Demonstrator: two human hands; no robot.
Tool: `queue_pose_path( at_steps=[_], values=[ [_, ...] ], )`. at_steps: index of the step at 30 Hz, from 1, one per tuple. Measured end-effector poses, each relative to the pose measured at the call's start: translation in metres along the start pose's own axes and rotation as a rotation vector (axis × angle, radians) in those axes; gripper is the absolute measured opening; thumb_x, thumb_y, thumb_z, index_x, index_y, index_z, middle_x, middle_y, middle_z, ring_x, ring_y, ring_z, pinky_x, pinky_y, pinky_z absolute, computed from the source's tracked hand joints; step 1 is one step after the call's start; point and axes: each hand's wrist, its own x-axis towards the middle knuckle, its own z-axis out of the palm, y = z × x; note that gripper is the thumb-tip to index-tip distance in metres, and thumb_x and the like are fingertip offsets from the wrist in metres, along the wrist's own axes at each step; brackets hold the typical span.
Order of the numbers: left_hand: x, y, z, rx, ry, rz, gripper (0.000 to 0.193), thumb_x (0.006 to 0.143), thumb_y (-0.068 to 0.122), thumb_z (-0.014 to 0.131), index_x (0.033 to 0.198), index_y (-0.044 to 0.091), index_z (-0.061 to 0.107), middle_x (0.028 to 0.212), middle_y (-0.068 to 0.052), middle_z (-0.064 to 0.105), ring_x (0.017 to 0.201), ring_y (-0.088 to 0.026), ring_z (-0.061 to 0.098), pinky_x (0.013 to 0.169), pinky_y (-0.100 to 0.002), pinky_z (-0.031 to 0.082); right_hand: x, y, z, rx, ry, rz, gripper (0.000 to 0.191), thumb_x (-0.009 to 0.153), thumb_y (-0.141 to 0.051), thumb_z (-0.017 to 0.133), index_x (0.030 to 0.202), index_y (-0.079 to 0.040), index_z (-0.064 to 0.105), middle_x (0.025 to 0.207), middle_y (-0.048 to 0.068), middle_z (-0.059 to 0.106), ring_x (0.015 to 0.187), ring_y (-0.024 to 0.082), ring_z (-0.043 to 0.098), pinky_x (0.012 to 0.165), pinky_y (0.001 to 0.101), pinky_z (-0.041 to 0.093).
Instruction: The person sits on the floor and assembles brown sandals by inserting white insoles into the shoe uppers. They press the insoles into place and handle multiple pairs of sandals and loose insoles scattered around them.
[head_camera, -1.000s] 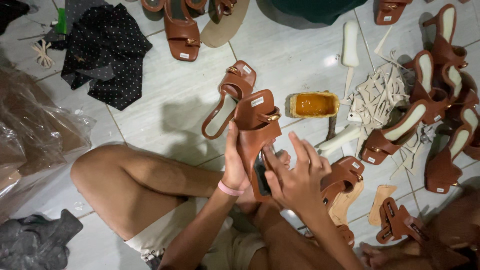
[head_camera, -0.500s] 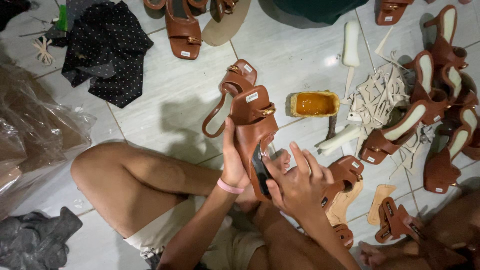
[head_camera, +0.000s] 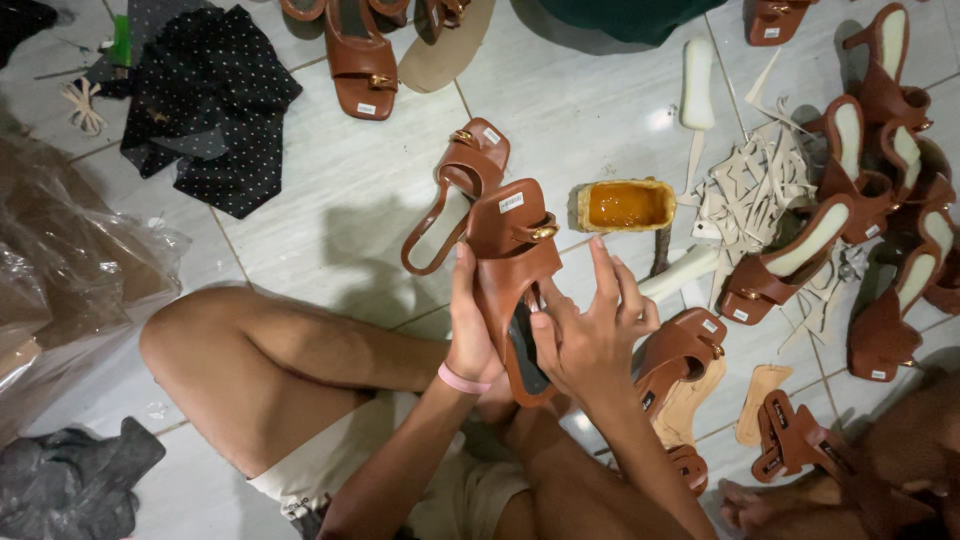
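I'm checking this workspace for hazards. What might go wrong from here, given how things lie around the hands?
The open glue tub sits just beyond the brown sandal held by the left hand and right hand; a stray reach might tip it. Cut strips nearby could stick to spilled glue.

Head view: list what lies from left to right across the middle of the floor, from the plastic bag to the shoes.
Clear plastic bag → bent knee → left hand → held brown sandal → right hand → yellow glue tub → heap of cream strips → cluster of brown heeled sandals.
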Motion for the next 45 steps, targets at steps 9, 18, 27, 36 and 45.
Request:
queue_pose_path(
  at_steps=[9,18,27,36,45],
  values=[
    [0.000,0.002,0.004,-0.034,-0.024,-0.143,0.078,0.096,0.072,0.034,0.133,0.006,0.052,0.108,-0.011,0.063,0.089,-0.027,0.068,0.078,-0.048,0.060,-0.016,0.005,-0.012,-0.100,0.035,-0.139,0.042,0.106,-0.046,0.048,0.129,-0.030,0.079,0.154,0.015,0.047,0.135,0.029,0.037,0.108,0.0453,0.020],
    [0.000,0.003,0.003,-0.042,0.013,-0.034,0.072,0.109,0.062,0.036,0.145,0.002,0.052,0.123,-0.011,0.066,0.107,-0.021,0.065,0.094,-0.037,0.056,-0.005,0.012,-0.007,0.073,0.001,-0.014,0.036,0.104,-0.034,0.051,0.124,-0.022,0.079,0.158,0.023,0.041,0.141,0.034,0.032,0.113,0.0463,0.018],
    [0.003,0.004,-0.002,-0.056,-0.031,-0.112,0.076,0.102,0.068,0.037,0.138,0.003,0.053,0.117,-0.012,0.066,0.105,-0.022,0.065,0.091,-0.041,0.058,-0.019,0.005,-0.019,0.027,-0.040,-0.089,0.033,0.101,-0.039,0.055,0.121,-0.031,0.080,0.154,0.014,0.048,0.137,0.031,0.039,0.108,0.0464,0.021],
    [0.010,0.002,-0.007,0.001,-0.014,-0.087,0.077,0.104,0.067,0.038,0.140,0.000,0.053,0.118,-0.015,0.063,0.101,-0.023,0.065,0.091,-0.040,0.057,-0.020,0.017,-0.022,0.110,-0.021,-0.081,0.041,0.110,-0.043,0.043,0.130,-0.030,0.076,0.154,0.017,0.048,0.136,0.032,0.041,0.110,0.0475,0.022],
    [0.006,0.013,0.004,0.074,0.027,-0.032,0.075,0.101,0.065,0.045,0.145,0.004,0.051,0.129,-0.012,0.062,0.109,-0.021,0.064,0.097,-0.037,0.055,-0.034,0.016,-0.024,-0.048,-0.002,-0.208,0.033,0.107,-0.050,0.052,0.126,-0.038,0.076,0.148,0.005,0.054,0.131,0.027,0.043,0.105,0.0453,0.024]
  ],
)
